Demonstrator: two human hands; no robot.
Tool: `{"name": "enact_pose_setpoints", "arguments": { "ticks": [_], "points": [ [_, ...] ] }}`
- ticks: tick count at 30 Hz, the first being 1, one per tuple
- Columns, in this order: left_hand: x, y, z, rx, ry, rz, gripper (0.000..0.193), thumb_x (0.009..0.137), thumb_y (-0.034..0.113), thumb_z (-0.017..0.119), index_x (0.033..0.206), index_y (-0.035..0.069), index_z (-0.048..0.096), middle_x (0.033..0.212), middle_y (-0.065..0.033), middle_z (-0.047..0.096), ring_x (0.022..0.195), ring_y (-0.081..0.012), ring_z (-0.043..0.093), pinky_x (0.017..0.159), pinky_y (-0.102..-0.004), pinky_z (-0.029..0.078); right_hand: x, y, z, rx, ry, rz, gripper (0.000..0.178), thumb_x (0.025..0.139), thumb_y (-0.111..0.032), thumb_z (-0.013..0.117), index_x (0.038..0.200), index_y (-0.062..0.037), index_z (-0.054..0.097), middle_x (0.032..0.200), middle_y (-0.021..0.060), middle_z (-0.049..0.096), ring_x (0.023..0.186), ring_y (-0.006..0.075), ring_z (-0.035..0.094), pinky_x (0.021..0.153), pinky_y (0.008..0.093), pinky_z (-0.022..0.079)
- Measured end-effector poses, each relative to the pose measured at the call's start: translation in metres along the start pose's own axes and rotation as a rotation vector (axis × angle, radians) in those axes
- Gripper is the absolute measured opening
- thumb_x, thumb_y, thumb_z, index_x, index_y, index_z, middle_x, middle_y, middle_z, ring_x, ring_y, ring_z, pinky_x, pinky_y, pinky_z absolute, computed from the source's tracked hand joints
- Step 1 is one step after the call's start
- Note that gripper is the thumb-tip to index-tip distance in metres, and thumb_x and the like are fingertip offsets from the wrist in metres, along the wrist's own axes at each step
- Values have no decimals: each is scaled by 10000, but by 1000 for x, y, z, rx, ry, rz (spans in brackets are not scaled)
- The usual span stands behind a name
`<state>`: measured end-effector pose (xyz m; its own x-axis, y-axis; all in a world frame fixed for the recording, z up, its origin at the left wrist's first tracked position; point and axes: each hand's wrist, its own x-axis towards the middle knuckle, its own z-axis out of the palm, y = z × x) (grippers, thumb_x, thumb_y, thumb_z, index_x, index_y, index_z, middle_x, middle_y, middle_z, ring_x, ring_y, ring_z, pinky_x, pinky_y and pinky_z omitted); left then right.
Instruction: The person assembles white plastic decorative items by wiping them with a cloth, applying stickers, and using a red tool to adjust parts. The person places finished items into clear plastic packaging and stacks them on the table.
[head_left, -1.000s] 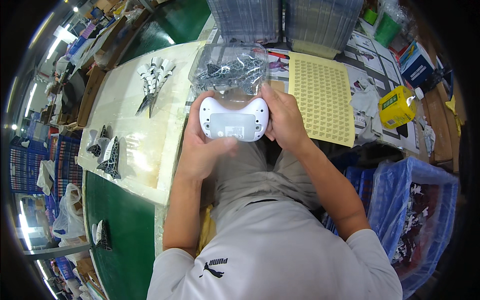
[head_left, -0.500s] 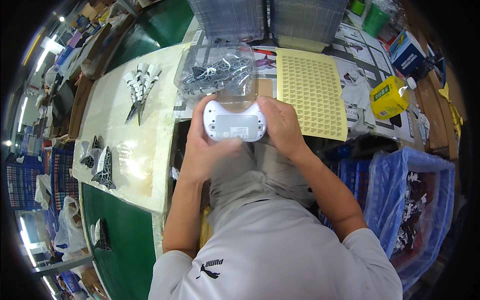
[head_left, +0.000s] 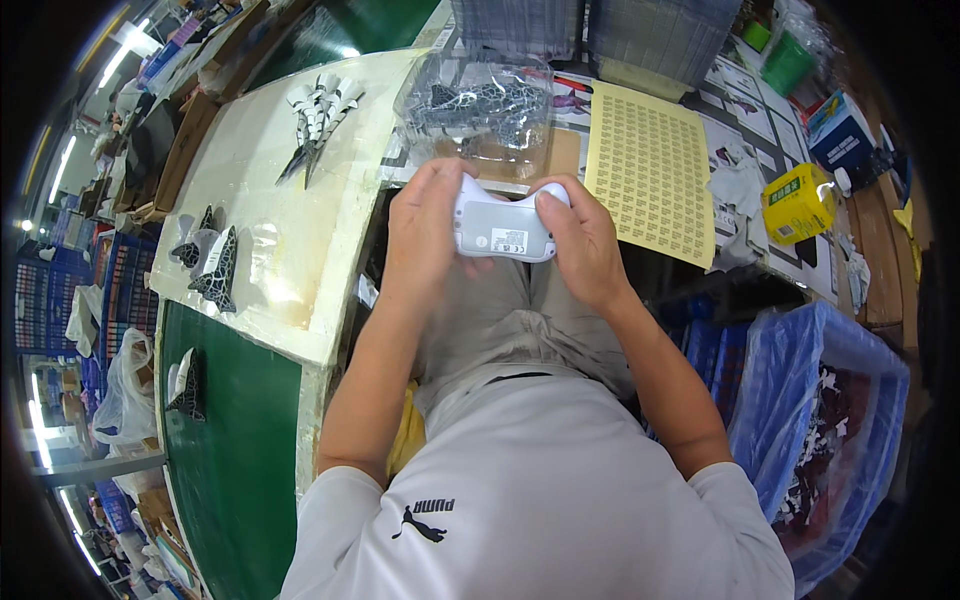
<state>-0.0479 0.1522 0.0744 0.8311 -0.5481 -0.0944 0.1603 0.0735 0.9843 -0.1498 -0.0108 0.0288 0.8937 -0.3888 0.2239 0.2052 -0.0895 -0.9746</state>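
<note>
Between my hands is a white gamepad-shaped remote control [head_left: 478,215], its back with a grey panel and small printed label facing up. My left hand [head_left: 425,225] is closed round its left end, and some fingertips show under the lower edge. My right hand [head_left: 590,245] grips the right end, thumb lying on top. Just beyond the remote, a clear plastic blister box [head_left: 540,100] lies on the table with a black-and-white patterned toy [head_left: 485,105] in it. The remote is held above my lap, in front of the table edge.
Right of the box lies a yellow sticker sheet [head_left: 650,180]; a yellow bottle [head_left: 798,205] is farther right. Stacked clear trays [head_left: 665,40] stand at the back. Patterned fin-like pieces [head_left: 215,270] and striped pieces [head_left: 322,120] lie left. A blue lined bin [head_left: 775,370] holds scraps at lower right.
The remote has tilted in my hands. My left thumb has left its lower edge, and the left hand now wraps round its left end. The whole view has shifted.
</note>
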Motion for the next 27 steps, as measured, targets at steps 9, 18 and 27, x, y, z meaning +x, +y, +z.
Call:
{"name": "enact_pose_setpoints", "arguments": {
  "ticks": [9,18,27],
  "points": [
    [-38,15,-12,1090,-229,967,755,747,328,917,1383,7,666,1335,-171,663,1242,-371,605,1091,-468,479,-10,-16,-10,50,2,104,428,1106,-314,531,909,41,664,776,42,634,753,116,527,722,326,457],
    [-39,-19,11,-320,-319,-90,577,1124,451,414,1355,-48,590,928,-170,720,780,-290,730,725,-387,626,-13,-27,-19,177,-3,202,371,1153,-300,463,1059,7,650,609,-8,488,438,70,414,429,237,378],
    [3,-28,1,-661,-325,-310,656,1133,505,247,1355,-10,588,895,-184,706,736,-322,732,588,-450,629,24,-16,-10,232,-51,142,443,1178,-314,394,1305,28,647,693,3,545,509,59,480,529,197,448]
  ]
}}
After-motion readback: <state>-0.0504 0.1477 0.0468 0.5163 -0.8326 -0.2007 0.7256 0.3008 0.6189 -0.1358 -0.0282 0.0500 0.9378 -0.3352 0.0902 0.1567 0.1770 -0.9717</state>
